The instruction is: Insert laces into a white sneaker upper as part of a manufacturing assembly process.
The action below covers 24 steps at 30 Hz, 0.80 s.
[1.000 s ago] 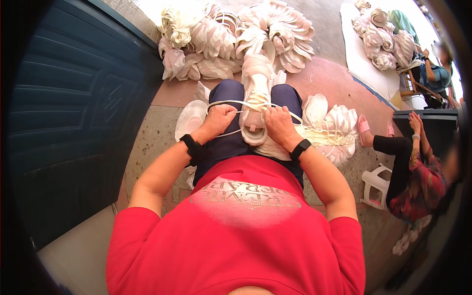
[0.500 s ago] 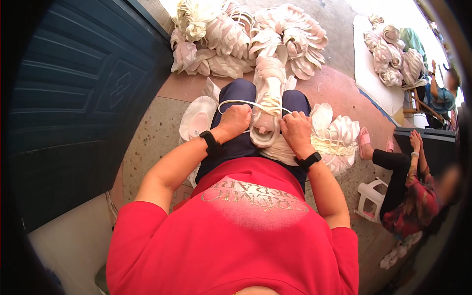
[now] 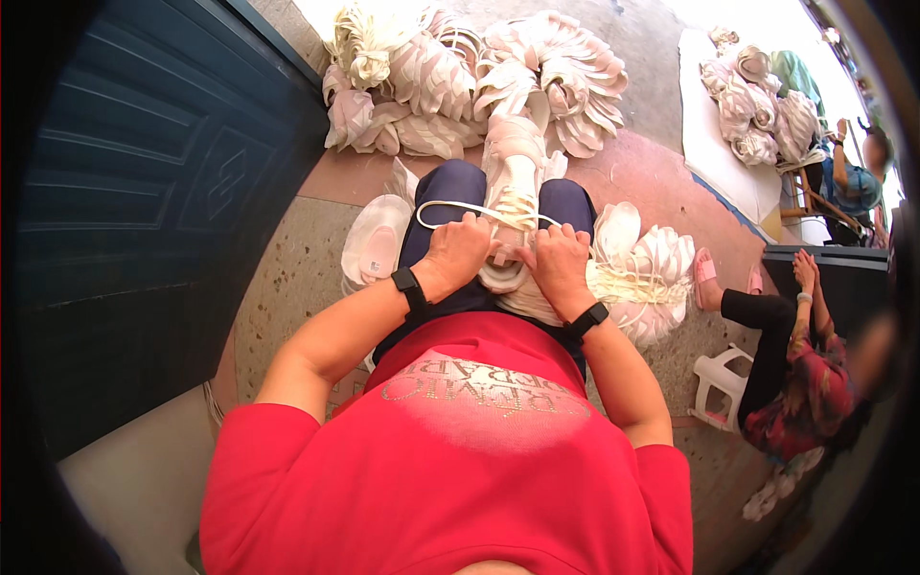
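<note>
Between my dark-trousered knees lies a pale pink and white shoe upper (image 3: 515, 165), its near rounded end toward me. A cream shoelace (image 3: 520, 207) crosses its opening, and a loop of it bows out over my left knee. My left hand (image 3: 458, 254) is closed in a pinch at the upper's left side, on the shoelace as far as I can see. At the right side, my right hand (image 3: 560, 264) has its fingers bent and pinched by the lace's other side. Both hands touch the upper's near part; their fingertips are partly hidden.
Heaped bundles of pale uppers (image 3: 556, 81) lie on the floor ahead. Another tied bundle (image 3: 652, 273) is by my right leg, loose uppers (image 3: 374, 240) by my left. A dark blue door (image 3: 163, 211) stands at left. Two people sit at right, near a white stool (image 3: 721, 383).
My hands have drawn closer together over the upper's near end. The right hand moved inward, and the lace crossing looks more bunched at the middle.
</note>
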Available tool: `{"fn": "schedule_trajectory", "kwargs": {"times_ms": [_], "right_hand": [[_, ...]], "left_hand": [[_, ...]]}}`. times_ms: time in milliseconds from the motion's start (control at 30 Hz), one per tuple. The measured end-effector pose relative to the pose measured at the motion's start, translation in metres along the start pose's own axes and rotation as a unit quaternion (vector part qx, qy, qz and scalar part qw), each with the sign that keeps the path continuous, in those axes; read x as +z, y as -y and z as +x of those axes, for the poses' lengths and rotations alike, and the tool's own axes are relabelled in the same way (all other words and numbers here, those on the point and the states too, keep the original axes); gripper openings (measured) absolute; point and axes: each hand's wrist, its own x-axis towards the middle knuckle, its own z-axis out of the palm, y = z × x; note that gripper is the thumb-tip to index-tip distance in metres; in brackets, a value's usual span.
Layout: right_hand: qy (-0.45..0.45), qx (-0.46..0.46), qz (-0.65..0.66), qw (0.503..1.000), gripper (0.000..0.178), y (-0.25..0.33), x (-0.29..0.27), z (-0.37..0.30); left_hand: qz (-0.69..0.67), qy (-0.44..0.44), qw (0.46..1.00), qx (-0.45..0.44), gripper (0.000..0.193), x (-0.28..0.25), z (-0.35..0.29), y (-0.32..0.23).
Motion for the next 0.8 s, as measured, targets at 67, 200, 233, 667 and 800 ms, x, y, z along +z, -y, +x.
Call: {"fn": "schedule_trajectory", "kwargs": {"times_ms": [67,200,233,667,800], "right_hand": [[-0.001,0.000,-0.005,1.000,0.020,-0.006,0.009,-0.001],[-0.039,0.039,0.087,0.995,0.014,-0.033,0.015,-0.005],[-0.052,0.035,0.106,0.992,0.012,-0.035,0.016,-0.005],[0.089,-0.144,-0.086,0.982,0.011,-0.016,-0.012,0.019],[-0.107,-0.109,0.117,0.981,0.004,-0.021,-0.001,0.015]], "left_hand": [[0.010,-0.023,1.000,-0.001,0.018,0.005,0.002,0.008],[-0.014,-0.056,0.998,0.014,0.013,0.006,0.009,0.029],[-0.013,-0.056,0.998,0.016,0.013,0.004,0.010,0.027],[0.209,-0.003,0.940,0.268,0.007,0.001,0.021,0.014],[0.073,-0.033,0.962,0.260,0.006,-0.010,0.033,0.022]]}}
